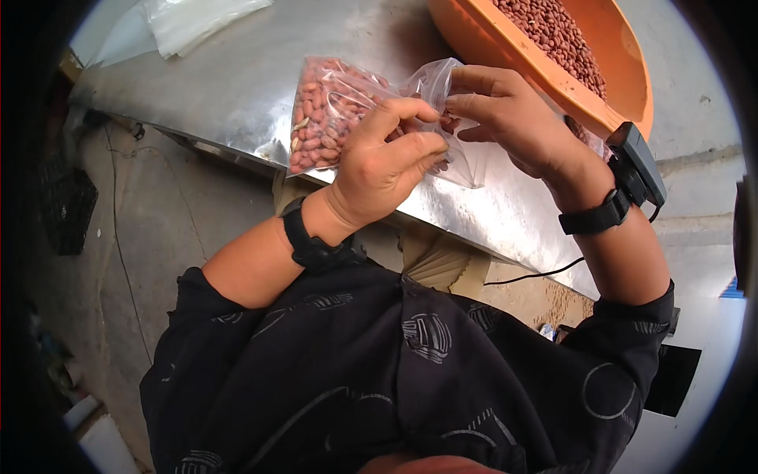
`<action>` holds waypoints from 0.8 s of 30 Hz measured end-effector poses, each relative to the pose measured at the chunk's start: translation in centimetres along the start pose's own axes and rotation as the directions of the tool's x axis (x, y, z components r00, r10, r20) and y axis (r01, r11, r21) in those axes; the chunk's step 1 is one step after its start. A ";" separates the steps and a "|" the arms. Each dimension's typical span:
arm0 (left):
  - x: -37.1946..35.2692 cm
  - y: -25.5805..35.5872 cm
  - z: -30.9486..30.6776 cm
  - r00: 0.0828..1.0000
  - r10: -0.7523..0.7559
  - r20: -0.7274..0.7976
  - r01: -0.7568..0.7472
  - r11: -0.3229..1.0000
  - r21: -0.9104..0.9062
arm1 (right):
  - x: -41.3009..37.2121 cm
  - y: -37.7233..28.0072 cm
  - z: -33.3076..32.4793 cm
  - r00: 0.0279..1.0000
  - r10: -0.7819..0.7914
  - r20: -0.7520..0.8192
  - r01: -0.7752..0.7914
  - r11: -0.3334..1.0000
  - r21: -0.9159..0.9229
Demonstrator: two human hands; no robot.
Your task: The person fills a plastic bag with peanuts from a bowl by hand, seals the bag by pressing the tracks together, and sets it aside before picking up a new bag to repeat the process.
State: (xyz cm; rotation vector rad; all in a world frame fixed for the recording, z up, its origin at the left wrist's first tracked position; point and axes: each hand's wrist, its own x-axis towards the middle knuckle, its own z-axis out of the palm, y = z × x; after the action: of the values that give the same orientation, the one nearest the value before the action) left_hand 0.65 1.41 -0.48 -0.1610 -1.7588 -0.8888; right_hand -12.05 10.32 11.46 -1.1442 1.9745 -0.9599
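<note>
A clear plastic bag (316, 118) of red-skinned peanuts lies tilted on the metal table, its filled end to the left. My left hand (379, 154) is closed on the bag near its neck, with thumb and index finger pinched over the plastic. At the gathered open end, my right hand (513, 114) has its thumb and fingers closed on the film. A few peanuts show between the two hands. The exact grip of the right fingertips is partly hidden by the crumpled plastic.
An orange basin (505, 47) with loose peanuts (560, 39) stands at the upper right, close to my right hand. Clear plastic bags (193, 20) lie at the upper left of the metal table (237, 95). A black cable (537, 276) runs near the table's front edge.
</note>
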 end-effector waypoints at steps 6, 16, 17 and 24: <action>0.0 0.3 -0.3 0.999 -0.025 0.036 0.025 1.000 -0.011 | -1.9 -3.1 -2.0 0.986 -0.136 -0.097 0.121 0.982 -0.142; -0.2 0.1 -0.1 0.999 -0.030 0.037 0.031 0.999 -0.027 | 3.4 -0.5 -19.2 0.937 -0.249 -0.245 -0.112 0.451 -0.886; -0.2 0.0 -0.1 0.999 -0.034 0.039 0.035 0.999 -0.025 | 3.5 -0.4 -19.5 0.967 -0.051 -0.248 -0.216 0.348 -0.912; 0.1 0.2 -0.1 0.999 -0.011 0.036 0.013 0.999 -0.030 | 2.2 4.8 -18.8 0.975 0.221 0.005 -0.202 0.900 -0.386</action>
State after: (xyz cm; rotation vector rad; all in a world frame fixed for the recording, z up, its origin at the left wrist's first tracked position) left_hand 0.83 1.46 -0.30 -0.1870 -1.7816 -0.9264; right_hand -30.22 15.10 16.75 -1.1104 2.2540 -0.4367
